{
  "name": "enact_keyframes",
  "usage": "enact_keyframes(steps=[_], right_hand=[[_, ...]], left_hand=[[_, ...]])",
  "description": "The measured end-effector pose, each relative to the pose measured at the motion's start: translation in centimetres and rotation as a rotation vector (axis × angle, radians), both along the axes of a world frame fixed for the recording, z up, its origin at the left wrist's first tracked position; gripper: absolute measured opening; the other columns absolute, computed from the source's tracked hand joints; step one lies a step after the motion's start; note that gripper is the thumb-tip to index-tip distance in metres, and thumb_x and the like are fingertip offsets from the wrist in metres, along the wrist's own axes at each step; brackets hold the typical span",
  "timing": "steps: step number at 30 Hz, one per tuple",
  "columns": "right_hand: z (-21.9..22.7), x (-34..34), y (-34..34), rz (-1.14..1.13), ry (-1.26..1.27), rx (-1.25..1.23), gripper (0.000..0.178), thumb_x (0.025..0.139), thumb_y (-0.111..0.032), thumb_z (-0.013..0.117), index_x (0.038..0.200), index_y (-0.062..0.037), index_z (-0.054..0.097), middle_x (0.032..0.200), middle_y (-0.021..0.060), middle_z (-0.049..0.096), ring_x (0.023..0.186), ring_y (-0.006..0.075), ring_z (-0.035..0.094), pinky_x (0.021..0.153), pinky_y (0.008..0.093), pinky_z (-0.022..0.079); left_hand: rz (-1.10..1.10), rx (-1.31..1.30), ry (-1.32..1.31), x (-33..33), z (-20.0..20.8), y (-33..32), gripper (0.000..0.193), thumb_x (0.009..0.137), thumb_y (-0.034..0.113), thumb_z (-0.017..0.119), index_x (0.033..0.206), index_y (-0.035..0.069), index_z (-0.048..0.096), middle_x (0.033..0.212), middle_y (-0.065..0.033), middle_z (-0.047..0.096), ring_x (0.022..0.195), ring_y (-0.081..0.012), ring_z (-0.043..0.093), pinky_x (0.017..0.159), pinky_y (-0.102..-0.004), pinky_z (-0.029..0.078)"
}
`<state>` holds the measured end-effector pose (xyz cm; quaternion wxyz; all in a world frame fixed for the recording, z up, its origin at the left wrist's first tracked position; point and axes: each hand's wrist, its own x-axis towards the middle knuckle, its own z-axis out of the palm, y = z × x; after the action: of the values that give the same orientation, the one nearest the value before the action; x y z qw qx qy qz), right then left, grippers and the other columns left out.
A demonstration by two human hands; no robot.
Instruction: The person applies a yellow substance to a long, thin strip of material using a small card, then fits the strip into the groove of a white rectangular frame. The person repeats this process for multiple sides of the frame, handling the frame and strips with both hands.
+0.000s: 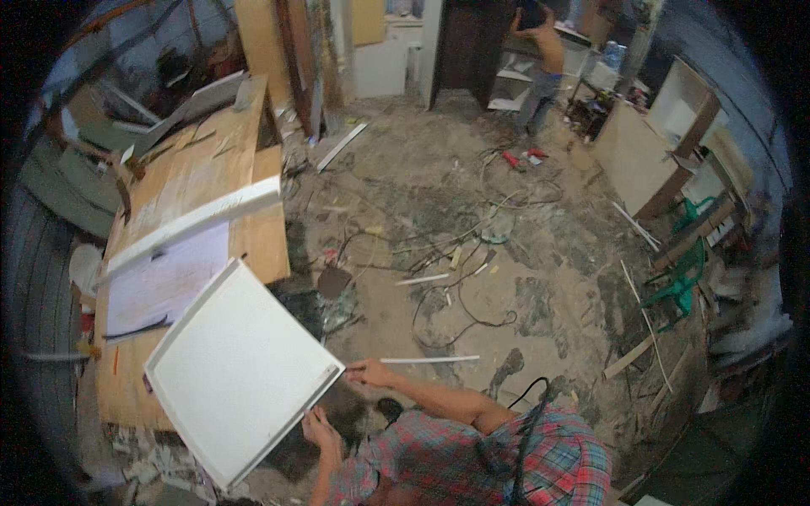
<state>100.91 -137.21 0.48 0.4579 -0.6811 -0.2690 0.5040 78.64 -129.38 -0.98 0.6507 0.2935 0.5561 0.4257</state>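
Note:
A white square panel with raised rims (245,363), like a shallow tray, is tilted over the near end of the plywood worktable (261,244). At its right-hand corner my right hand (367,374) grips the rim. My left hand (322,427) is closed on the near edge, lower down; part of its fingers is hidden behind the panel. Beyond the panel, a pale lilac sheet (186,274) lies on the table. A long white strip of board (194,221) crosses the tabletop.
Cables (481,320), white strips (430,360) and scraps litter the floor. Green plastic chairs (679,287) and a cabinet carcass (645,156) stand to the right. Another person (544,59) is at the far shelves with arms raised. Debris (156,464) lies below the table's near end.

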Motion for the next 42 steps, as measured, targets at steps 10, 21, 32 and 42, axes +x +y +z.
enact_keyframes(steps=[10, 21, 32, 42], right_hand=[[-3.5, -2.8, 1.3, -0.722, 1.196, 0.294, 0.031, 0.094, -0.022, 0.058, 0.119, -0.0043, 0.056, 0.097, 0.0051, 0.061, 0.092, 0.0224, 0.061, 0.088, 0.0381, 0.048], [-5.3, -1.8, 1.7, -0.608, 1.466, 0.345, 0.016, 0.085, -0.019, 0.070, 0.098, -0.0106, 0.064, 0.086, 0.0025, 0.063, 0.081, 0.0163, 0.058, 0.076, 0.0351, 0.047], [-7.5, 1.4, 1.9, -0.305, 1.367, 0.298, 0.014, 0.088, -0.016, 0.067, 0.099, -0.0059, 0.064, 0.089, 0.0041, 0.065, 0.076, 0.0158, 0.061, 0.071, 0.0347, 0.050], [-8.0, 2.7, 2.2, -0.165, 1.336, 0.178, 0.022, 0.088, -0.019, 0.069, 0.103, -0.0043, 0.063, 0.098, 0.0035, 0.065, 0.083, 0.0174, 0.064, 0.072, 0.0348, 0.052]], left_hand=[[-0.297, -0.130, -0.157, -0.6, 3.0, 1.1, 0.035, 0.100, 0.018, 0.048, 0.121, -0.010, 0.047, 0.132, -0.0235, 0.050, 0.127, -0.0324, 0.048, 0.104, -0.0398, 0.045], [-0.305, -0.363, 0.017, 1.7, 4.6, 2.5, 0.053, 0.097, 0.034, 0.055, 0.132, -0.002, 0.038, 0.134, -0.0155, 0.049, 0.125, -0.0249, 0.049, 0.104, -0.0366, 0.044], [-0.360, -0.401, 0.142, 2.5, 4.5, 2.2, 0.051, 0.094, 0.038, 0.060, 0.127, 0.002, 0.045, 0.129, -0.0089, 0.053, 0.124, -0.0211, 0.050, 0.107, -0.0349, 0.040], [-0.365, -0.405, 0.171, 3.1, 5.3, 1.8, 0.055, 0.093, 0.038, 0.060, 0.129, 0.000, 0.043, 0.122, -0.0089, 0.054, 0.118, -0.0181, 0.054, 0.107, -0.0330, 0.041]])
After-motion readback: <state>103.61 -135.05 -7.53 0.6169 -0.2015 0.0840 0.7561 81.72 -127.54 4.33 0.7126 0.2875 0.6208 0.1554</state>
